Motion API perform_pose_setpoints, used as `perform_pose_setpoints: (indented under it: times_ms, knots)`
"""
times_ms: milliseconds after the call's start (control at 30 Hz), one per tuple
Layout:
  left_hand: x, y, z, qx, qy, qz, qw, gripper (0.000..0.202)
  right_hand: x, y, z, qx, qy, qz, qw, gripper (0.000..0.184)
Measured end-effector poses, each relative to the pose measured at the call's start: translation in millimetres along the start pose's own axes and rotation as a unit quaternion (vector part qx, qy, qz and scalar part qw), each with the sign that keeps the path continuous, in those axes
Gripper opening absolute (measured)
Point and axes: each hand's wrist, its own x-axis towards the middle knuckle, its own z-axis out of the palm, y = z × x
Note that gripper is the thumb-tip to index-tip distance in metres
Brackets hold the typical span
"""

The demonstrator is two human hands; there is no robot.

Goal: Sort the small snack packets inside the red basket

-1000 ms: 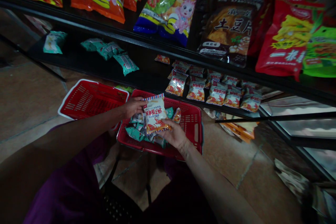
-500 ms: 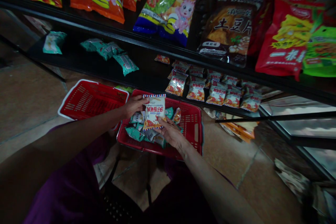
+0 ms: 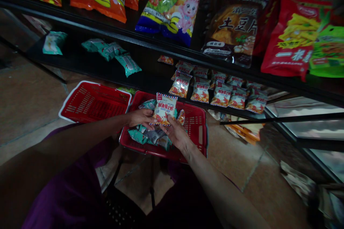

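A small white snack packet [image 3: 165, 108] with red and blue trim stands upright over a red basket [image 3: 197, 121]. My left hand [image 3: 141, 117] grips its lower left edge and my right hand [image 3: 176, 134] grips its lower right corner. Under the packet the basket holds several teal packets [image 3: 139, 136] and one orange one [image 3: 181, 116].
A second red basket [image 3: 94, 102] lies to the left on the tiled floor. The low dark shelf [image 3: 150, 75] behind carries a row of matching white packets [image 3: 220, 94] and several teal packets [image 3: 115, 52]. Large snack bags [image 3: 174, 3] hang on the shelf above.
The packet has risen slightly and shifted right toward the shelf. My left hand slid from its top edge down to its lower left edge; my right hand stays at the bottom.
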Motion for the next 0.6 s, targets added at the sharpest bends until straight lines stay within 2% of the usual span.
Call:
perform_pose_setpoints:
  times_ms: [200, 433, 600]
  knots:
    - [4, -6, -3.8, -0.002, -0.026, 0.039, 0.999, 0.047, 3, 0, 0, 0.011, 0.015, 0.013, 1.0, 0.02]
    - [6, -8, -8.3, -0.007, -0.049, 0.048, 0.998, 0.051, 6, 0, -3, 0.006, 0.03, 0.013, 0.999, 0.024]
    - [8, -10, -11.8, 0.043, -0.067, 0.058, 0.995, 0.05, 6, -4, -5, -0.051, 0.016, -0.01, 0.998, 0.032]
